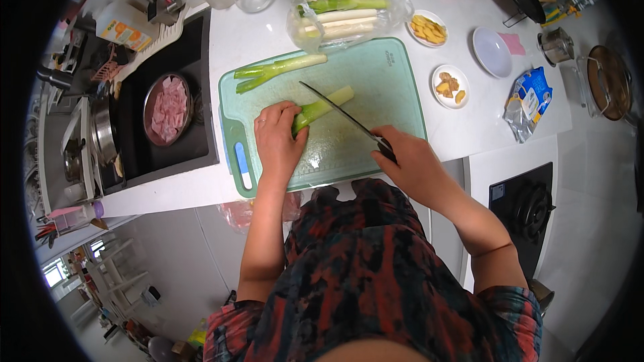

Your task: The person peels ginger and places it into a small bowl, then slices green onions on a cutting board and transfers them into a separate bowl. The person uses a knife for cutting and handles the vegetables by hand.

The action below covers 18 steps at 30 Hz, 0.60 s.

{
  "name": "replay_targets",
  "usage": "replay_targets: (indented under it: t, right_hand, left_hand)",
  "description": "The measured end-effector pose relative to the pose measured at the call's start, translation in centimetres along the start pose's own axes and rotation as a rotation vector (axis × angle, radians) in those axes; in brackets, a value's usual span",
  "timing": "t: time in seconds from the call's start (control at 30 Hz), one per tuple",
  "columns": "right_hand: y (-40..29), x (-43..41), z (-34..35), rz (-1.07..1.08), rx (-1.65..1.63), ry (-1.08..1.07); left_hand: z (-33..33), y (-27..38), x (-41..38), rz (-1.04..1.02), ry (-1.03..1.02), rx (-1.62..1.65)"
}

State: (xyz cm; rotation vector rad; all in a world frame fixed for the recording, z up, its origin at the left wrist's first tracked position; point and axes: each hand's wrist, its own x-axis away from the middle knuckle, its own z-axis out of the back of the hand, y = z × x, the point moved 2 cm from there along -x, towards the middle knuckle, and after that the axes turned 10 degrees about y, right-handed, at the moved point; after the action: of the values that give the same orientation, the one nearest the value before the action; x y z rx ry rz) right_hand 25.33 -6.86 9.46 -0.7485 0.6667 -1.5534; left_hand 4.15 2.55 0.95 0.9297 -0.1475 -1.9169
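My left hand (279, 133) grips the green end of a scallion or leek stalk (324, 107) that lies aslant on the green cutting board (382, 151). A knife (336, 106) is in my right hand (402, 153), its dark handle inside my fingers. The blade crosses over the stalk, tip pointing to the upper left; whether it touches the stalk I cannot tell. Farther back on the board rests a second stalk (282, 68), split into green leaves at its left end. The leaf end of the first stalk is hidden under my left hand.
Left of the board, a metal bowl of raw meat (168, 110) stands in the dark sink (198, 141). Behind lies a plastic bag of stalks (347, 17). Plates of sliced ginger (427, 30) and ginger pieces (449, 88), a white bowl (492, 53) and a blue packet (531, 103) are to the right.
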Motion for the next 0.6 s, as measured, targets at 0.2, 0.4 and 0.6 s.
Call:
replay_targets:
  t: [0.2,0.4,0.6]
  right_hand:
    - [0.3,0.1,-0.6,-0.021,0.035,-0.048]
    - [0.5,0.4,-0.4,-0.033,0.047,-0.059]
    - [0.3,0.6,-0.3,-0.054,0.032,-0.059]
  left_hand:
    - [0.1,0.5,0.0,-0.018,-0.086,0.045]
    - [1.4,0.9,-0.6,0.014,-0.083,0.055]
    - [3.0,0.0,-0.5,0.086,-0.139,0.083]
